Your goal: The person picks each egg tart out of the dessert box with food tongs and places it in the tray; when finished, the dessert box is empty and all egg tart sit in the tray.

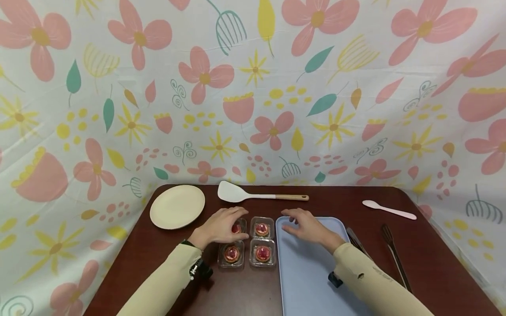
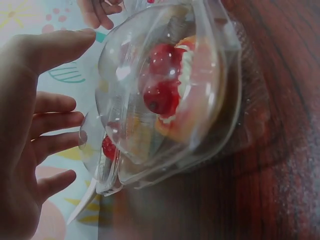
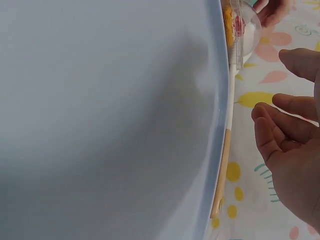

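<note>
1. Wears a pale cream left sleeve (image 1: 166,281), long, plain and softly creased, tapering toward the wrist.
2. Wears a matching right sleeve (image 1: 375,284), equally long, with a small dark spot (image 1: 360,276) and some faint greyish marks (image 1: 382,273) on the fabric, too small to read.
3. Has a narrow dark band (image 1: 186,242) along the edge of the left sleeve.
4. Carries a compact black device (image 1: 204,269) below the same wrist, with white flecks (image 1: 193,268) at one side.
5. Bears a smaller-looking black piece (image 1: 335,279) under the right sleeve, with details too dark to tell.
6. Leaves left fingers (image 2: 55,103) and right fingers (image 3: 296,106) bare, with rounded tips.
</note>
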Action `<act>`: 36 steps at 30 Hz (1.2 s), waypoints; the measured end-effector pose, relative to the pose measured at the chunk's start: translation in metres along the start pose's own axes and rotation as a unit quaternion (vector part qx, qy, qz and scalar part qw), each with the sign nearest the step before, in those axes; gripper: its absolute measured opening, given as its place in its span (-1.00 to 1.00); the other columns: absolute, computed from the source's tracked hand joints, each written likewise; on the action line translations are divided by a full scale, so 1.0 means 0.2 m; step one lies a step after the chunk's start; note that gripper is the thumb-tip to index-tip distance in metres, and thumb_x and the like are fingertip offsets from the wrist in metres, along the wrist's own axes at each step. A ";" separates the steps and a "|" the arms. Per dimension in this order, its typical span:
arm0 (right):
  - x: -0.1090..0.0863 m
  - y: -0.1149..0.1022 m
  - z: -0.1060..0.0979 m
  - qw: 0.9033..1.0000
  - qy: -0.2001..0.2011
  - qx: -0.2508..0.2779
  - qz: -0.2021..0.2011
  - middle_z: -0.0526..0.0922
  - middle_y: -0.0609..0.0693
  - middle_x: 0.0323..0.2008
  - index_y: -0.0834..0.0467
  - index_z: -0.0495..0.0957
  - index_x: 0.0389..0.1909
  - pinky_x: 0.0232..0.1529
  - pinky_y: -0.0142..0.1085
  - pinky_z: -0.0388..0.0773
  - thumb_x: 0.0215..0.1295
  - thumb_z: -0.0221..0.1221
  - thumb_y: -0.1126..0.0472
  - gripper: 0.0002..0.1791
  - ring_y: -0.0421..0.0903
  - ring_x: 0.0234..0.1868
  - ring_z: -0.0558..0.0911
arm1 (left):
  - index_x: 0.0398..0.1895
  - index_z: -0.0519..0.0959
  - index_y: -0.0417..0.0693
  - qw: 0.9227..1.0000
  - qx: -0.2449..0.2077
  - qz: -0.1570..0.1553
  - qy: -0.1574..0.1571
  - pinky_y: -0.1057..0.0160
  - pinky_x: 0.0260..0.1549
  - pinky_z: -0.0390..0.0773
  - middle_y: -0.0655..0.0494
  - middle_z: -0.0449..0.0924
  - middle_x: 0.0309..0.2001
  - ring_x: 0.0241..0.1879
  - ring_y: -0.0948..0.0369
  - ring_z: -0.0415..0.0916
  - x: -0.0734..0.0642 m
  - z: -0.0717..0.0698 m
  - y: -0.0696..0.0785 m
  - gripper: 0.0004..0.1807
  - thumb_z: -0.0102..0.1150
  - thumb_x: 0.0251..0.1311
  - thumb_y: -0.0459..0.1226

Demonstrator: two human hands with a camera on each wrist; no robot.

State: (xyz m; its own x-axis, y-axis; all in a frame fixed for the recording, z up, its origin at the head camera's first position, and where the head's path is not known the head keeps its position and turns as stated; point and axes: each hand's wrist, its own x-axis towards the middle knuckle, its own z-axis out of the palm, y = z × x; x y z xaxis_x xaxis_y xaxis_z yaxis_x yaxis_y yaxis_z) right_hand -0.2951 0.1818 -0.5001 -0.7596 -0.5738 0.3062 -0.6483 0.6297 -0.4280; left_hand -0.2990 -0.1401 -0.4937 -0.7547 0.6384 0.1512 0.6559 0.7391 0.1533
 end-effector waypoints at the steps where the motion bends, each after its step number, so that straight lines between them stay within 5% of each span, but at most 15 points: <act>1: 0.01 0.00 0.00 1.000 0.000 0.000 0.000 0.67 0.15 -0.05 0.30 0.53 0.14 -0.27 -0.26 0.55 0.24 0.29 0.09 -0.48 -0.02 -0.20 0.62 | 0.36 0.35 0.04 1.000 -0.001 0.005 -0.002 0.03 0.27 0.34 0.11 0.42 0.30 0.30 0.18 0.36 0.01 0.00 0.00 -0.15 0.11 0.10 0.32; 15: 0.07 0.00 0.09 1.000 -0.005 0.014 -0.004 0.69 0.15 -0.09 0.34 0.53 0.12 -0.29 -0.27 0.56 0.30 0.24 0.16 -0.55 -0.01 -0.25 0.64 | 0.39 0.33 0.07 1.000 -0.012 0.025 -0.014 0.08 0.26 0.37 0.12 0.42 0.31 0.29 0.16 0.39 0.05 0.04 0.00 -0.13 0.12 0.09 0.33; 25: 0.14 -0.02 0.07 0.999 -0.010 0.032 0.011 0.69 0.17 -0.11 0.35 0.56 0.09 -0.35 -0.38 0.55 0.31 0.23 0.22 -0.61 -0.19 -0.32 0.61 | 0.38 0.34 0.01 0.999 -0.029 0.034 -0.023 0.12 0.26 0.38 0.09 0.41 0.31 0.29 0.14 0.39 0.13 0.04 0.01 -0.14 0.19 0.08 0.26; 36: 0.17 0.00 0.09 0.999 -0.018 0.024 0.027 0.70 0.13 -0.10 0.32 0.58 0.07 -0.32 -0.35 0.54 0.33 0.21 0.21 -0.64 -0.18 -0.30 0.60 | 0.38 0.35 0.03 0.999 -0.034 0.017 -0.038 0.13 0.26 0.37 0.10 0.45 0.29 0.28 0.16 0.40 0.15 0.06 0.01 -0.12 0.18 0.07 0.29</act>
State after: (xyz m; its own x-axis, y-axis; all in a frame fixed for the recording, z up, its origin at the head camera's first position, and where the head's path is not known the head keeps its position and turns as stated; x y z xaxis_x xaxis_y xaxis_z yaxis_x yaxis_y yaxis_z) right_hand -0.3196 0.1516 -0.5051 -0.7909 -0.5581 0.2511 -0.6019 0.6351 -0.4841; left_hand -0.3192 -0.1170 -0.4998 -0.7292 0.6791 0.0842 0.6787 0.7020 0.2160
